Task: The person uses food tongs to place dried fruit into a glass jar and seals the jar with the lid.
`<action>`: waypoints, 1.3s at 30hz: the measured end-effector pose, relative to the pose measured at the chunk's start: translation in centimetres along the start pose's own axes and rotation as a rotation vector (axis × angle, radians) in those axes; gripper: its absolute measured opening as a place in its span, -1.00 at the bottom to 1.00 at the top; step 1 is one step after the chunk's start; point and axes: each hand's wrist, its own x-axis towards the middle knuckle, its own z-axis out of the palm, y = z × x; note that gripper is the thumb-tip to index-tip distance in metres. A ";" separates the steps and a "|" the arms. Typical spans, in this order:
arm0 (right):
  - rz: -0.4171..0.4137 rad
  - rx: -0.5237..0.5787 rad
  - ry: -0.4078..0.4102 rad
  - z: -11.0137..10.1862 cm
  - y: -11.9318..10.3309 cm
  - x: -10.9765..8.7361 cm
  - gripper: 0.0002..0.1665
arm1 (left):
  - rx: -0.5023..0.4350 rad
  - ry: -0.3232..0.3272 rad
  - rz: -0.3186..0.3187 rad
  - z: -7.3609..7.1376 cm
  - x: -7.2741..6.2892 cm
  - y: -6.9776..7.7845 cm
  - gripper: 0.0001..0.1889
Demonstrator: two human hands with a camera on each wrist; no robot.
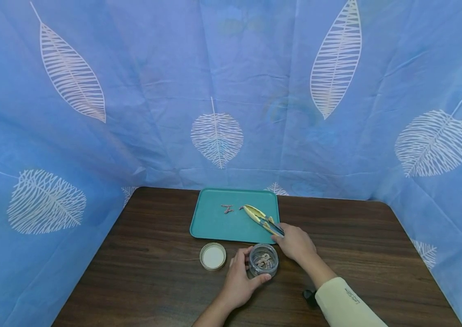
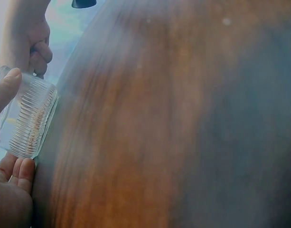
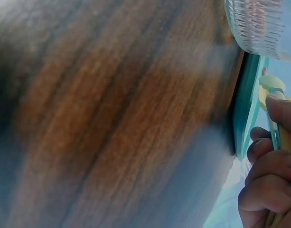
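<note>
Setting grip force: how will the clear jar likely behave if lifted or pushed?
The clear jar is probably stiff: its wall shows no denting where the left hand grips. The ribs should help against slipping. Round and open-topped, it may roll and spill the small pieces inside if tipped.

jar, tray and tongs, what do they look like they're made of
Jar: glossy and see-through with ribbed walls; glass or clear hard plastic, I can't tell which.
Tray: probably plastic, given its even teal colour and smooth raised rim.
Tongs: smooth, pale yellow parts suggest plastic; the blue-grey sections could be plastic or metal.
</note>
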 end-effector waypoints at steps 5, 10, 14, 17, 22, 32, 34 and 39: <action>-0.010 0.008 0.021 -0.1 0.2 -0.4 -0.32 | -0.006 -0.007 -0.019 0.0 0.1 0.0 -0.12; -0.027 0.018 0.052 -0.1 0.2 -0.9 -0.34 | -0.001 -0.009 -0.027 0.0 0.1 -0.1 -0.11; -0.027 0.025 0.079 0.0 0.3 -1.5 -0.35 | 0.003 -0.009 -0.012 0.0 0.0 -0.2 -0.11; -0.025 0.035 0.098 0.0 0.5 -2.1 -0.37 | 0.002 -0.010 -0.009 0.0 0.0 -0.2 -0.11; -0.034 0.064 0.119 -0.2 0.8 -3.4 -0.41 | 0.000 -0.004 -0.023 0.1 0.1 -0.1 -0.11; -0.055 0.082 0.161 -1.1 1.0 -6.1 -0.43 | -0.001 0.014 -0.013 0.2 0.0 0.1 -0.11; -0.042 0.097 0.155 -1.3 1.0 -6.7 -0.42 | -0.006 0.013 -0.012 0.2 0.0 0.1 -0.11; -0.002 0.141 0.130 -1.6 0.9 -8.2 -0.39 | -0.011 0.010 -0.013 0.2 -0.1 0.1 -0.11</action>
